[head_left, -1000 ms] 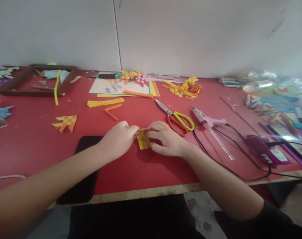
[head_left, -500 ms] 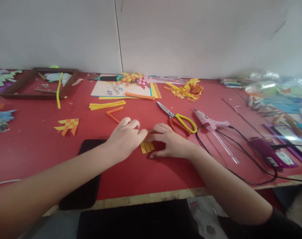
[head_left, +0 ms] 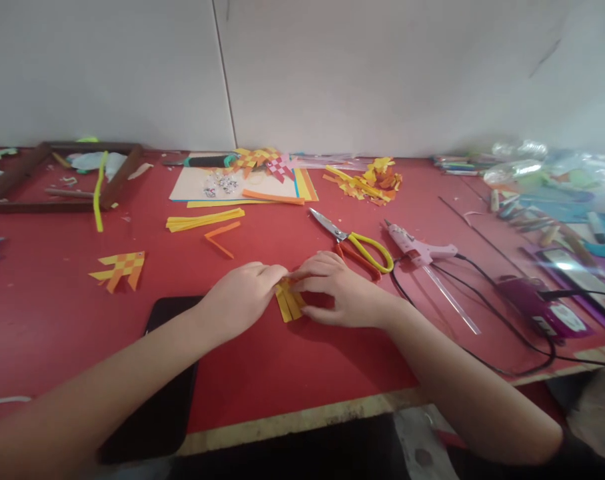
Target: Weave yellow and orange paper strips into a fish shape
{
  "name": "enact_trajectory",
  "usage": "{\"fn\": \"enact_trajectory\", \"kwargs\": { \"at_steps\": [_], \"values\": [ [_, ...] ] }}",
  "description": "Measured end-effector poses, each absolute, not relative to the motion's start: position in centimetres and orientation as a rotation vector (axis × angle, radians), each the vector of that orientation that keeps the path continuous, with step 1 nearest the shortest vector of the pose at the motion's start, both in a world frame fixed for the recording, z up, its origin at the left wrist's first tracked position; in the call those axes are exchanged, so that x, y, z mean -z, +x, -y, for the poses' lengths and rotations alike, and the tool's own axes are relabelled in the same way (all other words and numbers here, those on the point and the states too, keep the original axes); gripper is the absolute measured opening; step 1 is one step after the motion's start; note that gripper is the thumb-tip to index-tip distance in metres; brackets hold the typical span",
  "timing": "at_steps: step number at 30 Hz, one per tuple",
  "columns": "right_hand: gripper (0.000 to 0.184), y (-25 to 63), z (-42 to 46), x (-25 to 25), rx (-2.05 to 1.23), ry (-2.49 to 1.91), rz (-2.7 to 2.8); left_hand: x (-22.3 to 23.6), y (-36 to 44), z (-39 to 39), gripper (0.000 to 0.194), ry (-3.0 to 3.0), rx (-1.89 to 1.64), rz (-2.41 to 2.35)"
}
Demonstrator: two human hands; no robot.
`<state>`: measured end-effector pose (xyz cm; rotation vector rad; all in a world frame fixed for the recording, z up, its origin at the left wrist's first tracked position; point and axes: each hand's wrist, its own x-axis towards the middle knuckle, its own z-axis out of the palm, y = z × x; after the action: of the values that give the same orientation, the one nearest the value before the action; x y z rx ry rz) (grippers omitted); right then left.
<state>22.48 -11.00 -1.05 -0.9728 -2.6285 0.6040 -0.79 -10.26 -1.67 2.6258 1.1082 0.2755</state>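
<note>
Several yellow paper strips (head_left: 288, 303) lie side by side between my hands, their lower ends fanned towards me. My left hand (head_left: 245, 297) is closed, thumb and fingers pinching the upper left of the strips. From the other side my right hand (head_left: 340, 292) curls its fingers onto the same piece, fingertips meeting those of the left. The upper part of the strips is hidden under the fingers. A bent orange paper strip (head_left: 221, 240) rests just beyond my left hand. Farther left lies a woven yellow and orange paper fish (head_left: 120, 268).
Scissors (head_left: 365, 250) and a pink glue gun (head_left: 420, 248) with its cable lie to the right. A black phone (head_left: 152, 393) is under my left forearm. Behind are yellow strips (head_left: 205, 220), paper scraps (head_left: 377, 181), paper sheets (head_left: 182, 185) and a wooden frame (head_left: 12, 208).
My left hand has lowered and its fingers have come together on the strips, meeting the right fingertips. The bent orange strip now shows whole. The view has shifted slightly.
</note>
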Motion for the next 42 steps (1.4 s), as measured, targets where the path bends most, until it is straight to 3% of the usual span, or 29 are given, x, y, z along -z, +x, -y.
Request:
{"fn": "enact_trajectory", "kwargs": {
  "at_steps": [6,18,42],
  "values": [
    [0.039,22.3,10.2,0.0,-0.59,-0.951,2.699,2.5,-1.0,10.4,0.016,2.577,-0.46,-1.055],
    [0.014,22.5,8.6,1.7,-0.615,-0.861,2.583,3.4,-1.3,10.9,0.02,2.667,-0.556,-0.912],
    [0.014,22.4,10.1,2.3,-0.401,-0.863,2.551,3.1,-1.0,13.8,0.032,3.138,-0.493,-0.909]
  ]
}}
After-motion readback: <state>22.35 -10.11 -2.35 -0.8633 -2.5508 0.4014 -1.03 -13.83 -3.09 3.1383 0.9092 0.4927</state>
